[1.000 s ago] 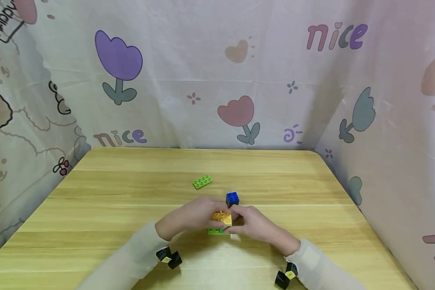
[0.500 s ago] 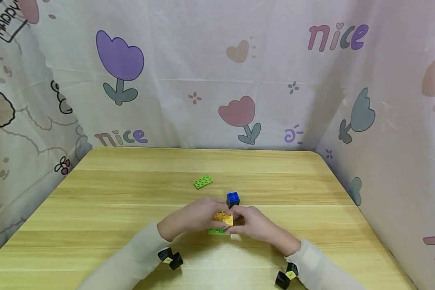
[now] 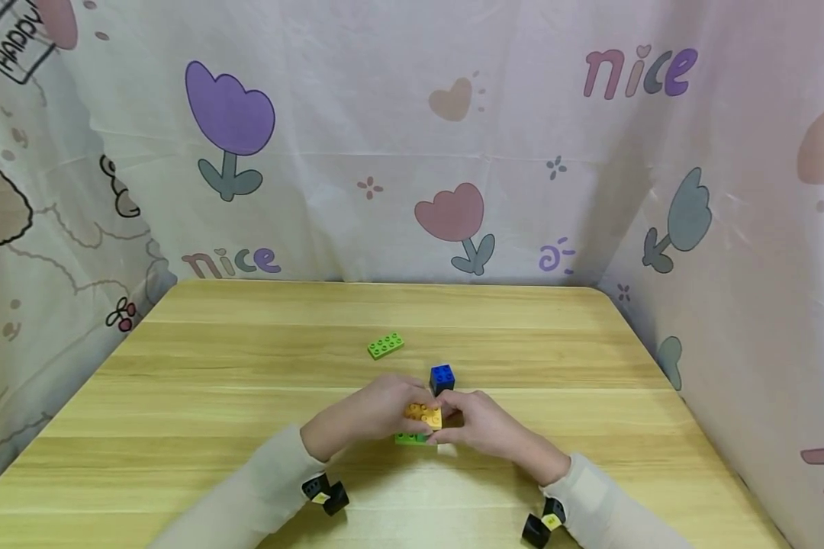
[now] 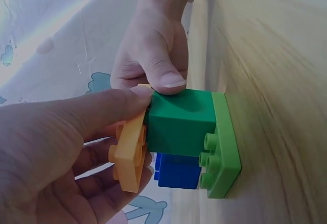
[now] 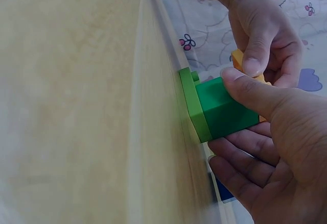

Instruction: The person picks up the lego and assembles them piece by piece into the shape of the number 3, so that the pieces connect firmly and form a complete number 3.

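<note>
My left hand (image 3: 381, 412) pinches an orange flat toy building brick (image 4: 130, 155) between thumb and fingers. That brick lies against the studded top of a dark green block (image 4: 181, 119), and one end overhangs it. Seen from the right wrist, my right hand (image 5: 286, 132) grips the dark green block, thumb on one side and fingers on the other. Under the block is a light green flat brick (image 4: 226, 150) with several studs bare, resting on the table. Whether the orange brick is fully seated cannot be made out. Just behind the hands stands a blue block (image 3: 442, 376).
Farther back on the wooden table (image 3: 247, 351) lies another light green flat brick (image 3: 385, 346), set at an angle. A printed curtain (image 3: 357, 114) hangs behind and at both sides of the table.
Both hands keep their hold on the stacked bricks, almost still. The head view has shifted very slightly; the blue block and the far light green brick stay in place.
</note>
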`<control>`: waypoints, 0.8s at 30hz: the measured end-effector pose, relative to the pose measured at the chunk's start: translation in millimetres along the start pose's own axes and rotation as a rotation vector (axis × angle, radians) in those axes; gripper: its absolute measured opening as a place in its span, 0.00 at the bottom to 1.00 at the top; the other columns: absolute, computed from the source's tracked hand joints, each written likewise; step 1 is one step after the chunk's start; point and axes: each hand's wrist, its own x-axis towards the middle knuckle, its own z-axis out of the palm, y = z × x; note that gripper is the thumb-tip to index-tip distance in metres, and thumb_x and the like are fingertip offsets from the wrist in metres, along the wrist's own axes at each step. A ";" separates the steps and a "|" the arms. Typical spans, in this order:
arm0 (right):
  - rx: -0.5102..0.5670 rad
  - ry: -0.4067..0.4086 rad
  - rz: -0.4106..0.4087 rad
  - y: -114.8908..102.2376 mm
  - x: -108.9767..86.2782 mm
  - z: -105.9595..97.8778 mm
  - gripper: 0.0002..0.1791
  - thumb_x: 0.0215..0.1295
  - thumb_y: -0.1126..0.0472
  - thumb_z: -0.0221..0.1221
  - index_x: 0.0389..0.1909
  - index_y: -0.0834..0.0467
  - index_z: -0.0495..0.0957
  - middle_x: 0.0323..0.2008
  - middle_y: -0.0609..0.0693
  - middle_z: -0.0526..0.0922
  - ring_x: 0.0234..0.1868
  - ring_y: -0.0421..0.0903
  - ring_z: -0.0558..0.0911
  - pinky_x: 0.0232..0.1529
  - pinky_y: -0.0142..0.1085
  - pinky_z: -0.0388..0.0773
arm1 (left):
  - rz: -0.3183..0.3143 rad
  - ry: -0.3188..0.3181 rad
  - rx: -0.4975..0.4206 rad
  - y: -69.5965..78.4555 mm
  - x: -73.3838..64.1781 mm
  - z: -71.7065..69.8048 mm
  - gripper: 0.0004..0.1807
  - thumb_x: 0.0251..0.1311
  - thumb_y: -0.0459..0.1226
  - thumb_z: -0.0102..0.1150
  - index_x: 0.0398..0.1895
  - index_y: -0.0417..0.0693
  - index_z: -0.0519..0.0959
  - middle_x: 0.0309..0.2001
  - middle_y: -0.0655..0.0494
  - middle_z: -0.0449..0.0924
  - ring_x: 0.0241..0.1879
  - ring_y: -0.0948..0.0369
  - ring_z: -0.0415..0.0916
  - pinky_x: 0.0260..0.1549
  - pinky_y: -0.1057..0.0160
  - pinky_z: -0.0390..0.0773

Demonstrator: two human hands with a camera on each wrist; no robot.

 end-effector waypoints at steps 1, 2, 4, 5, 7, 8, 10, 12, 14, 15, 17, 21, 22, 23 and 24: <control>-0.002 0.001 0.000 0.0 -0.1 -0.1 0.18 0.48 0.43 0.62 0.39 0.43 0.73 0.32 0.36 0.79 0.33 0.34 0.78 0.34 0.30 0.74 | -0.001 0.002 0.007 1.0 0.1 -0.2 0.18 0.49 0.50 0.61 0.44 0.55 0.80 0.36 0.67 0.75 0.31 0.73 0.67 0.31 0.75 0.69; -0.006 0.003 0.001 0.2 -0.2 -0.2 0.18 0.48 0.43 0.62 0.39 0.43 0.73 0.32 0.36 0.79 0.33 0.34 0.77 0.34 0.29 0.74 | -0.006 0.002 0.013 1.9 0.0 -0.4 0.18 0.49 0.50 0.61 0.43 0.55 0.80 0.36 0.67 0.75 0.31 0.73 0.67 0.31 0.75 0.69; -0.019 0.008 -0.005 0.5 -0.1 -0.5 0.18 0.48 0.42 0.62 0.39 0.42 0.73 0.31 0.36 0.79 0.33 0.34 0.77 0.34 0.30 0.74 | -0.016 0.005 0.025 3.6 -0.1 -0.9 0.18 0.48 0.50 0.61 0.43 0.55 0.80 0.35 0.67 0.75 0.31 0.72 0.68 0.31 0.74 0.70; -0.029 0.011 -0.010 0.6 -0.1 -0.7 0.18 0.48 0.42 0.61 0.39 0.42 0.72 0.31 0.35 0.79 0.33 0.34 0.77 0.34 0.30 0.74 | -0.022 0.007 0.029 4.3 -0.2 -0.8 0.18 0.48 0.50 0.61 0.43 0.55 0.80 0.35 0.67 0.75 0.31 0.72 0.68 0.32 0.74 0.70; -0.047 0.016 -0.021 0.8 0.1 -1.0 0.18 0.48 0.42 0.61 0.38 0.42 0.72 0.31 0.35 0.79 0.34 0.34 0.77 0.35 0.31 0.74 | -0.030 0.014 0.041 5.4 -0.3 -0.3 0.18 0.48 0.50 0.61 0.43 0.54 0.80 0.35 0.66 0.75 0.31 0.72 0.68 0.32 0.73 0.70; -0.051 0.016 -0.024 1.0 0.3 -1.1 0.18 0.48 0.41 0.61 0.38 0.43 0.72 0.31 0.35 0.79 0.34 0.34 0.77 0.35 0.31 0.74 | -0.033 0.019 0.047 5.7 -0.3 0.2 0.18 0.48 0.50 0.61 0.43 0.54 0.80 0.35 0.66 0.75 0.30 0.72 0.68 0.32 0.73 0.70; -0.055 0.014 -0.030 0.9 0.6 -1.3 0.18 0.48 0.41 0.60 0.38 0.43 0.73 0.32 0.35 0.79 0.35 0.34 0.77 0.37 0.31 0.74 | -0.036 0.030 0.060 5.8 -0.3 1.5 0.18 0.48 0.49 0.61 0.42 0.55 0.80 0.34 0.66 0.75 0.29 0.72 0.68 0.30 0.74 0.70; -0.054 0.012 -0.029 0.7 0.8 -1.6 0.19 0.48 0.41 0.60 0.39 0.43 0.73 0.32 0.36 0.79 0.36 0.34 0.77 0.38 0.32 0.74 | -0.033 0.041 0.071 6.3 -0.5 2.2 0.18 0.48 0.49 0.62 0.42 0.55 0.80 0.33 0.66 0.75 0.28 0.72 0.67 0.28 0.75 0.69; -0.054 0.007 -0.025 0.4 0.8 -1.7 0.19 0.48 0.41 0.60 0.39 0.44 0.73 0.32 0.36 0.79 0.36 0.34 0.77 0.38 0.32 0.74 | -0.029 0.047 0.075 6.5 -0.7 2.3 0.18 0.48 0.49 0.62 0.42 0.55 0.80 0.33 0.66 0.75 0.27 0.71 0.66 0.27 0.75 0.68; -0.060 0.007 -0.023 0.1 0.8 -1.9 0.19 0.48 0.41 0.60 0.39 0.44 0.73 0.32 0.35 0.79 0.36 0.33 0.77 0.38 0.32 0.74 | -0.027 0.047 0.080 6.6 -0.9 2.3 0.18 0.48 0.49 0.61 0.42 0.55 0.80 0.33 0.66 0.74 0.27 0.72 0.66 0.27 0.75 0.68; -0.068 0.004 -0.017 -0.8 0.1 -2.1 0.19 0.48 0.41 0.60 0.39 0.44 0.73 0.32 0.35 0.79 0.35 0.34 0.77 0.37 0.31 0.74 | -0.020 0.045 0.078 6.8 -1.1 1.4 0.18 0.48 0.50 0.61 0.42 0.55 0.80 0.33 0.66 0.75 0.28 0.72 0.67 0.29 0.75 0.69; -0.078 -0.009 -0.010 -3.0 -1.4 -1.9 0.19 0.49 0.40 0.60 0.40 0.45 0.73 0.31 0.35 0.79 0.33 0.33 0.77 0.34 0.29 0.73 | -0.006 0.036 0.076 6.1 -1.6 -0.3 0.19 0.47 0.50 0.61 0.42 0.55 0.80 0.34 0.67 0.75 0.30 0.72 0.68 0.32 0.73 0.71; -0.077 -0.013 -0.008 -3.6 -1.7 -1.9 0.19 0.49 0.41 0.60 0.40 0.45 0.73 0.31 0.35 0.79 0.32 0.33 0.77 0.33 0.28 0.73 | -0.003 0.035 0.071 5.9 -1.7 -0.6 0.19 0.46 0.51 0.61 0.42 0.55 0.80 0.34 0.68 0.75 0.31 0.72 0.69 0.33 0.72 0.71; -0.079 -0.017 -0.007 -4.1 -1.8 -1.9 0.19 0.49 0.40 0.59 0.40 0.45 0.73 0.31 0.35 0.78 0.32 0.32 0.77 0.33 0.28 0.73 | -0.003 0.035 0.067 5.6 -1.9 -0.9 0.19 0.46 0.51 0.62 0.42 0.56 0.80 0.34 0.68 0.75 0.30 0.72 0.69 0.32 0.73 0.70; -0.080 -0.020 -0.008 -4.4 -1.7 -1.8 0.19 0.49 0.41 0.59 0.40 0.45 0.73 0.31 0.35 0.78 0.32 0.32 0.77 0.32 0.27 0.73 | -0.003 0.035 0.066 5.3 -2.1 -1.0 0.19 0.46 0.51 0.62 0.42 0.56 0.80 0.34 0.69 0.75 0.30 0.72 0.68 0.32 0.73 0.70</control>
